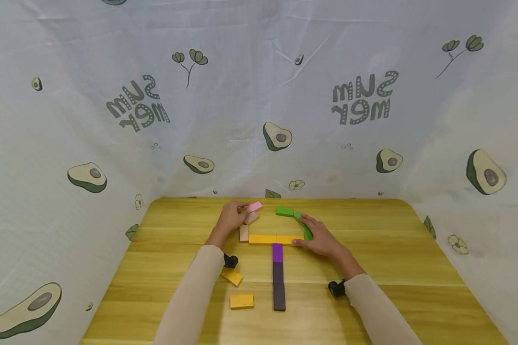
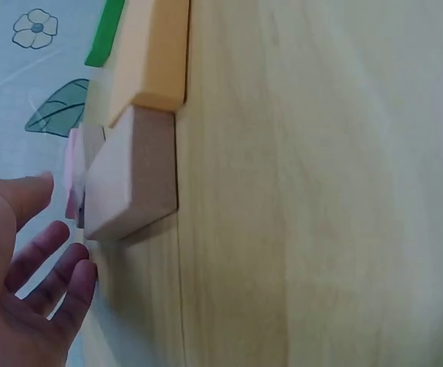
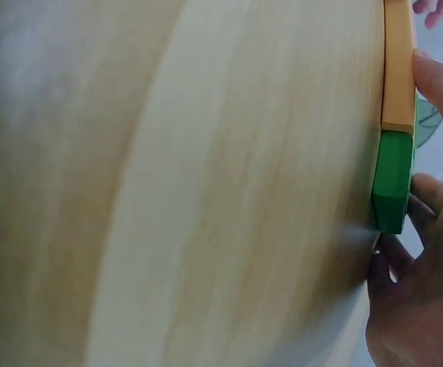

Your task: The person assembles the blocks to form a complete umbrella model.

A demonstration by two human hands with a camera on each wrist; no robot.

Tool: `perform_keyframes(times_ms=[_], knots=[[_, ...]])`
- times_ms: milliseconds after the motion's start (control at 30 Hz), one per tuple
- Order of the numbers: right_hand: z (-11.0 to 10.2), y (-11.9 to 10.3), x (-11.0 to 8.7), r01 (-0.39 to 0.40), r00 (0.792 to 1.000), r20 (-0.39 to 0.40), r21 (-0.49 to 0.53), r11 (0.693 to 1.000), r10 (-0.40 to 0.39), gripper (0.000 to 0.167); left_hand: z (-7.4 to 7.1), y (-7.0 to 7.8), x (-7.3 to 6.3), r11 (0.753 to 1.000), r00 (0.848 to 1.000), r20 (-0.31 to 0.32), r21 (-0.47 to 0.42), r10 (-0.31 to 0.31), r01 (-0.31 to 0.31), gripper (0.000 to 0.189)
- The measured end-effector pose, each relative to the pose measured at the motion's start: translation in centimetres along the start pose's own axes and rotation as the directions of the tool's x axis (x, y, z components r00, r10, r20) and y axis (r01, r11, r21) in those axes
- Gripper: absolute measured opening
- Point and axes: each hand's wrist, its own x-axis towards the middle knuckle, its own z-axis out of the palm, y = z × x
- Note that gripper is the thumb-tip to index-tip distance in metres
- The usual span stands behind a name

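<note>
At the far left of the block outline, my left hand (image 1: pixel 232 216) has its fingers beside a pink block (image 1: pixel 254 207) and a pale block (image 1: pixel 252 218). In the left wrist view its thumb and fingers are spread, relaxed, near the pink block's end. A beige block (image 2: pixel 141 172) lies closest to that camera, its end against a row of yellow blocks (image 1: pixel 262 239). My right hand (image 1: pixel 321 238) rests over the slanted green block (image 1: pixel 308 234), its thumb touching the yellow row in the right wrist view. Its fingers lie along the green blocks' outer side.
Another green block (image 1: pixel 284 211) lies at the back. A purple block (image 1: pixel 277 252) and two dark blocks (image 1: pixel 278 297) run toward me from the yellow row. Two loose yellow blocks (image 1: pixel 241 301) lie front left. A printed curtain (image 1: pixel 241 96) surrounds the wooden table (image 1: pixel 371 311).
</note>
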Motion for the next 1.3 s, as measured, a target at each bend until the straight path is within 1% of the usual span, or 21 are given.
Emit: perform_keyframes(times_ms=[100,200,300,400,500,567,633,700,833,933,1033,1167,1233,1300], knots=[[-0.1,-0.1,0.0,0.009,1.0,0.006,0.007,1.0,-0.009,0.092,-0.1,-0.1,0.5,0.998,1.0,0.024,0.063,-0.011,0.01,0.03],[-0.1,-0.1,0.0,0.014,1.0,0.007,0.01,1.0,-0.014,0.092,-0.1,-0.2,0.7,0.993,1.0,0.013,0.12,-0.021,0.02,0.029],[-0.1,-0.1,0.0,0.014,1.0,-0.001,0.007,1.0,-0.014,0.092,-0.1,-0.3,0.7,0.989,0.999,-0.03,0.146,-0.021,0.025,0.03],[0.0,0.0,0.0,0.003,1.0,-0.003,0.002,1.0,-0.003,0.093,-0.2,-0.4,0.4,0.985,0.996,-0.078,0.16,-0.049,0.061,0.028],[0.0,0.0,0.0,0.006,1.0,-0.004,0.008,1.0,-0.006,0.094,-0.4,-0.3,0.2,0.981,0.988,-0.13,0.164,-0.078,0.099,0.025],[0.0,0.0,0.0,0.002,1.0,-0.004,0.008,1.0,-0.002,0.095,-0.5,-0.4,0.1,0.982,0.985,-0.151,0.156,-0.085,0.109,0.023],[0.1,0.0,0.1,0.0,1.0,-0.004,0.006,1.0,0.0,0.095,-0.6,-0.6,0.1,0.984,0.984,-0.158,0.146,-0.082,0.105,0.023],[0.1,0.1,0.1,-0.006,1.0,-0.003,0.003,1.0,0.006,0.095,-0.7,-0.8,0.1,0.985,0.987,-0.148,0.147,-0.065,0.087,0.025],[0.1,0.2,0.1,-0.006,1.0,-0.008,0.0,1.0,0.006,0.095,-0.8,-1.4,0.3,0.986,0.993,-0.115,0.167,-0.01,0.029,0.031],[0.1,0.2,0.1,-0.001,1.0,-0.008,0.001,1.0,0.001,0.095,-0.9,-1.8,0.4,0.986,0.994,-0.105,0.167,0.01,0.008,0.032],[0.1,0.1,0.0,0.0,1.0,0.002,-0.002,1.0,0.0,0.095,-1.1,-1.9,0.5,0.99,0.995,-0.095,0.137,-0.02,0.033,0.031],[0.1,0.1,0.0,-0.005,1.0,0.008,-0.011,1.0,0.005,0.096,-1.3,-1.3,0.6,0.994,0.993,-0.067,0.055,-0.094,0.098,0.03],[0.1,0.0,0.1,-0.007,1.0,0.007,-0.01,1.0,0.007,0.096,-1.4,-0.9,0.7,0.994,0.992,-0.054,0.015,-0.11,0.111,0.031],[0.1,-0.1,0.2,0.004,1.0,0.004,-0.007,1.0,-0.004,0.095,-1.6,-0.3,0.7,0.994,0.993,-0.05,-0.016,-0.106,0.105,0.032]])
